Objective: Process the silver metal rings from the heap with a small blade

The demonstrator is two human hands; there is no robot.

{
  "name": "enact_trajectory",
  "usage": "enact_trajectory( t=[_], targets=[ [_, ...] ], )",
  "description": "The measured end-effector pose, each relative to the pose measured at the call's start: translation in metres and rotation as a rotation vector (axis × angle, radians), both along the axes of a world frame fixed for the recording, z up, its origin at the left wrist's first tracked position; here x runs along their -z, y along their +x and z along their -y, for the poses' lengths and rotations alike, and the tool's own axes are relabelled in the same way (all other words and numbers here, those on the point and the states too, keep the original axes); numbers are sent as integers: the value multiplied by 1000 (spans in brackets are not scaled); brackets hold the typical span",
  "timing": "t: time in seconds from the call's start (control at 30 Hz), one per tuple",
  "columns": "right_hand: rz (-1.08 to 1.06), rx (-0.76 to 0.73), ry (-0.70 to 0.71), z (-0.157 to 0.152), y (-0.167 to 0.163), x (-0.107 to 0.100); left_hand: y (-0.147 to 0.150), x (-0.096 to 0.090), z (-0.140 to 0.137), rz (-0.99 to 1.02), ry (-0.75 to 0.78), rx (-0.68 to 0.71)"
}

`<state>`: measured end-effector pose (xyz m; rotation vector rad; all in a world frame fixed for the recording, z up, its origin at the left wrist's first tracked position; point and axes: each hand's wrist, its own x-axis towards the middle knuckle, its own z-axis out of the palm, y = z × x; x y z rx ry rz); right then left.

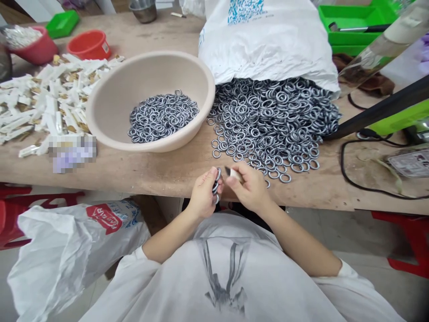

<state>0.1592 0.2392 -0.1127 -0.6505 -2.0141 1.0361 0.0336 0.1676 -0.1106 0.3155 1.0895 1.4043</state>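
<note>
Several dark metal rings (pixel 216 186) are held in my left hand (pixel 203 191), its fingers closed around them at the table's front edge. Close beside it, my right hand (pixel 250 185) pinches a short, pale-handled tool with a dark tip (pixel 234 173); its exact kind I cannot make out. The dark tip points toward the rings, with a small gap showing. Ahead of my right hand spreads a large heap of loose metal rings (pixel 268 120). A beige basin (pixel 150 62) to the left holds more of the same rings (pixel 162 117).
Behind the heap lies a white sack (pixel 264 44), its mouth over the rings. White-wrapped pieces (pixel 50 98) cover the left side, near a red bowl (pixel 89 44). Green trays (pixel 351 22), a dark slanting bar (pixel 378 109) and a black cable (pixel 343 165) are at right.
</note>
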Motion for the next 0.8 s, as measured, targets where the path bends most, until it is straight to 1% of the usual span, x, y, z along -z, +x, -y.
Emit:
enact_trajectory(
  t=[0.07, 0.1, 0.2, 0.33, 0.5, 0.57, 0.63, 0.67, 0.7, 0.73, 0.8],
  targets=[
    [94, -19, 158, 4, 4, -3, 1, -2, 0, 28, -17, -24],
    [125, -18, 206, 6, 5, -4, 1, -2, 0, 34, -24, -34],
    [182, 0, 270, 10, 5, -4, 3, -3, 1, 42, -37, -44],
    [175, 18, 322, 11, 5, -4, 5, -5, 2, 52, -40, -46],
    [149, -12, 323, 12, 5, -4, 5, -3, 5, 55, -36, -40],
    [139, -14, 260, 5, 7, 1, 4, -2, 9, 38, -23, 5],
    [155, 58, 166, -9, 8, 7, 3, -1, 14, 27, -5, 85],
    [182, 135, 142, -16, 7, 9, 1, -1, 16, 33, 2, 117],
    [240, 196, 161, -24, 4, 10, -1, -1, 18, 48, 4, 126],
    [344, 208, 200, -30, 0, 9, -4, -1, 19, 66, -3, 108],
    [579, 196, 325, -37, -14, 5, -12, -2, 20, 89, -23, 5]
  ],
)
